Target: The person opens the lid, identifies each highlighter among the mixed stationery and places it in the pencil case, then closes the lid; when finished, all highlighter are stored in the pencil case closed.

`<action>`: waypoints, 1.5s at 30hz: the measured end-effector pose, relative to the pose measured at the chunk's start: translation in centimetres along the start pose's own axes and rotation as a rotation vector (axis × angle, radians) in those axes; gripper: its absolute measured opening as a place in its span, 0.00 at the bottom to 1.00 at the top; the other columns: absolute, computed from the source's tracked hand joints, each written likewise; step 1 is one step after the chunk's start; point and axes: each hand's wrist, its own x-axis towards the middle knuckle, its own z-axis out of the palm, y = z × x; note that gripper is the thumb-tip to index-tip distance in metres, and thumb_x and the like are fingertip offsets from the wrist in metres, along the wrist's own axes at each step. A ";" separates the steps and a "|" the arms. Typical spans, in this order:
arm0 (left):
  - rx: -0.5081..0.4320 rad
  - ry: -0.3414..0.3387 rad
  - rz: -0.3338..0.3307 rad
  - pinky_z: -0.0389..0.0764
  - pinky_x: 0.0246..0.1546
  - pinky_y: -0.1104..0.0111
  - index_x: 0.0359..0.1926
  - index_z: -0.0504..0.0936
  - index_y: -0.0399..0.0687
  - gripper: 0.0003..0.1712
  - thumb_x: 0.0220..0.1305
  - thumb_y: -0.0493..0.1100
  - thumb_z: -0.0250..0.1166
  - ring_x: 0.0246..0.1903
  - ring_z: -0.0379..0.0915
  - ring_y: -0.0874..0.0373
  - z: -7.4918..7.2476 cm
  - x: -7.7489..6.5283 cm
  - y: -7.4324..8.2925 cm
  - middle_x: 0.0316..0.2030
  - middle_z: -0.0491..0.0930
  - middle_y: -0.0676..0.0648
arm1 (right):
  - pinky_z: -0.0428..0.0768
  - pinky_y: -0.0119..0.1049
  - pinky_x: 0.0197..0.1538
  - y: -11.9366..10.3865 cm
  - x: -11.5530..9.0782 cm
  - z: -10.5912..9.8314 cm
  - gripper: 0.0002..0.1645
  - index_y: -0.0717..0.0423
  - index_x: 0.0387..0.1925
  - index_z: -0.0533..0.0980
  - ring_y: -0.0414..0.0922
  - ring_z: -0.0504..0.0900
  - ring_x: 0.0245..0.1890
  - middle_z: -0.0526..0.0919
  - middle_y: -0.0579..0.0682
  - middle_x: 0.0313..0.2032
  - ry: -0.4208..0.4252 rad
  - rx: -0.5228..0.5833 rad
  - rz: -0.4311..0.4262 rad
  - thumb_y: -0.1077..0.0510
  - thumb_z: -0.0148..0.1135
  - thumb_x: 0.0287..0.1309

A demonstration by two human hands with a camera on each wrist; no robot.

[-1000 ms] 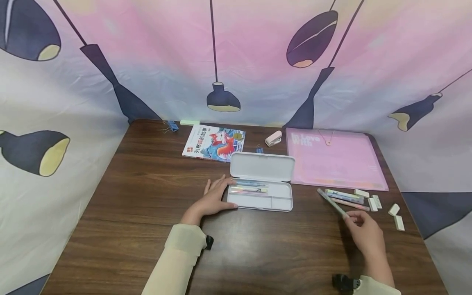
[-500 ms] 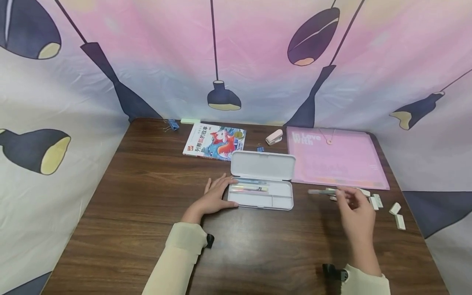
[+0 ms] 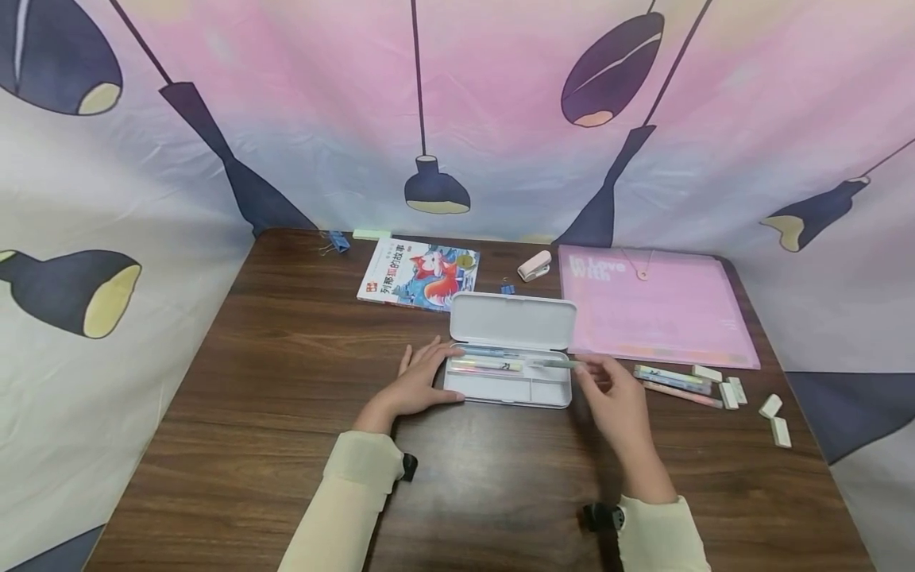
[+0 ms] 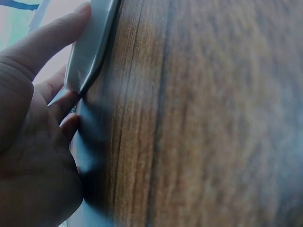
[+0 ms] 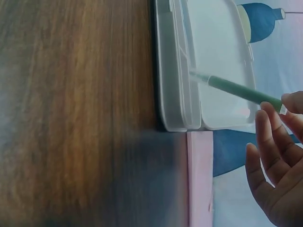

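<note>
A white pencil case (image 3: 511, 322) lies with its lid up, near the middle of the table. Several pens (image 3: 486, 365) rest in the left part of its tray. My left hand (image 3: 415, 385) holds the case's left end, the thumb along the front rim and the fingers at the side and back. In the left wrist view that thumb lies over the case wall (image 4: 92, 52). My right hand (image 3: 616, 401) pinches a green pen (image 5: 241, 91) with a clear cap by its end. The capped tip points left, over the right part of the tray.
To the right lie several pens (image 3: 672, 379) and several white erasers (image 3: 781, 433). Behind the case are a pink folder (image 3: 658, 310), a pale pink stapler (image 3: 534, 266), a small blue binder clip (image 3: 507, 289) and a picture book (image 3: 420, 274). Another blue clip (image 3: 338, 241) sits at the back left.
My right hand has lifted the green pen from beside the other pens and carried it left to the case, turning it nearly level. My left hand has stayed on the case.
</note>
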 end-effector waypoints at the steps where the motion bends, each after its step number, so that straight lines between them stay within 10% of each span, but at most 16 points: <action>1: -0.001 0.003 0.003 0.23 0.62 0.52 0.64 0.60 0.62 0.41 0.49 0.59 0.66 0.68 0.31 0.57 0.0 0.0 0.0 0.67 0.51 0.54 | 0.75 0.36 0.39 -0.2 0.1 0.0 0.14 0.48 0.44 0.77 0.39 0.77 0.34 0.80 0.44 0.34 -0.005 -0.005 -0.002 0.49 0.57 0.58; 18: -0.002 0.013 0.015 0.24 0.62 0.51 0.63 0.60 0.63 0.40 0.49 0.58 0.66 0.68 0.32 0.57 0.0 0.2 -0.2 0.67 0.51 0.53 | 0.72 0.36 0.31 -3.1 1.5 1.3 0.09 0.49 0.37 0.80 0.39 0.74 0.27 0.74 0.41 0.26 0.062 -0.265 -0.246 0.53 0.62 0.52; 32: -0.010 0.010 0.028 0.25 0.62 0.51 0.63 0.60 0.62 0.40 0.50 0.58 0.66 0.68 0.32 0.57 0.2 0.1 -0.2 0.67 0.52 0.54 | 0.69 0.34 0.23 -3.1 2.5 6.7 0.09 0.45 0.36 0.79 0.37 0.70 0.18 0.81 0.40 0.25 -0.237 -0.406 -0.140 0.48 0.60 0.54; 45: -0.009 0.017 0.035 0.24 0.62 0.52 0.63 0.60 0.61 0.41 0.49 0.60 0.65 0.68 0.31 0.57 0.1 0.2 -0.4 0.67 0.51 0.55 | 0.75 0.41 0.36 -1.9 2.1 5.4 0.13 0.43 0.43 0.77 0.41 0.79 0.33 0.82 0.42 0.37 -0.304 -0.303 -0.081 0.48 0.58 0.56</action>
